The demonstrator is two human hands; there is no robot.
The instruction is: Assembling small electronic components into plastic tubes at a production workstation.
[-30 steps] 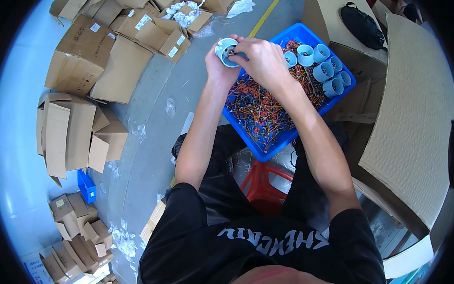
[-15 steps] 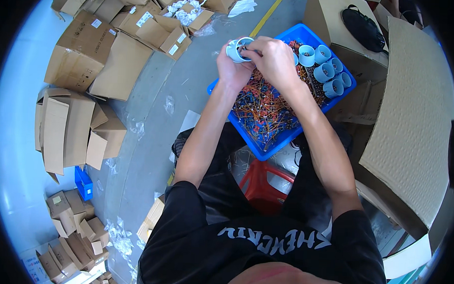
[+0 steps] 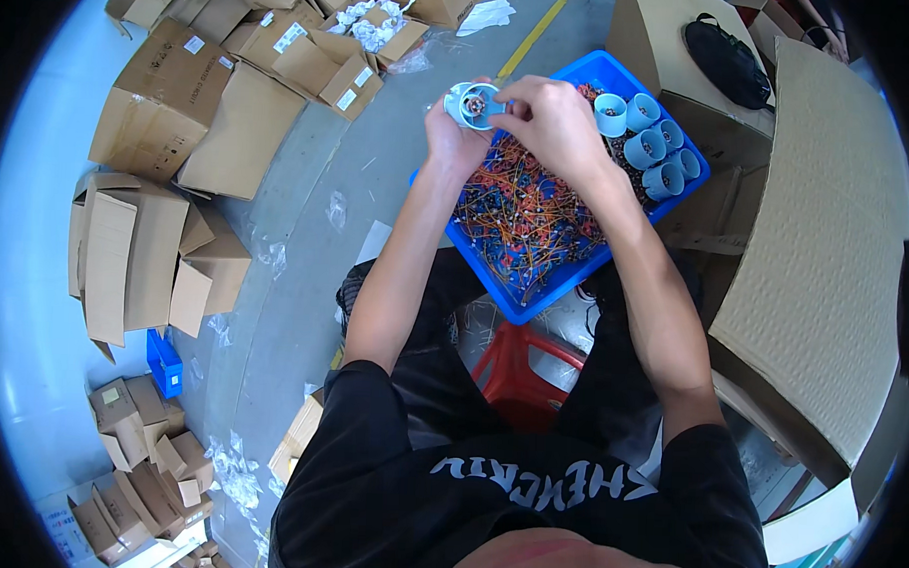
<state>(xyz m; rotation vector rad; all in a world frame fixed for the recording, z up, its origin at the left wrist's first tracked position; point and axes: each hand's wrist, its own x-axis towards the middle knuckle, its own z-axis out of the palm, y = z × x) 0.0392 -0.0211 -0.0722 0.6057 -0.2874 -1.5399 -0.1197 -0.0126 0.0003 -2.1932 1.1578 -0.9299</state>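
Observation:
My left hand [image 3: 451, 142] is wrapped round a light blue plastic cup [image 3: 471, 105], its open mouth tipped up into view. Inside the cup sit a ring-like part and small dark and coppery bits. My right hand [image 3: 555, 122] is closed in a pinch at the cup's right rim; whatever it grips, if anything, is too small to make out. Beneath both hands lies a blue plastic bin [image 3: 577, 278], holding a tangle of orange, red and blue wired parts [image 3: 527, 216]. Several similar light blue cups [image 3: 643, 148] stand among dark small parts at its right end.
A red stool [image 3: 524, 372] shows between my legs. Large cardboard sheets and boxes [image 3: 811, 266] rise close on the right, one topped by a black pouch [image 3: 728, 61]. Opened cartons [image 3: 166, 99] and plastic scraps [image 3: 236, 477] lie along the left floor.
The held cup has turned so its inside faces up more fully. My right fingers have drawn back from inside the cup to its right rim.

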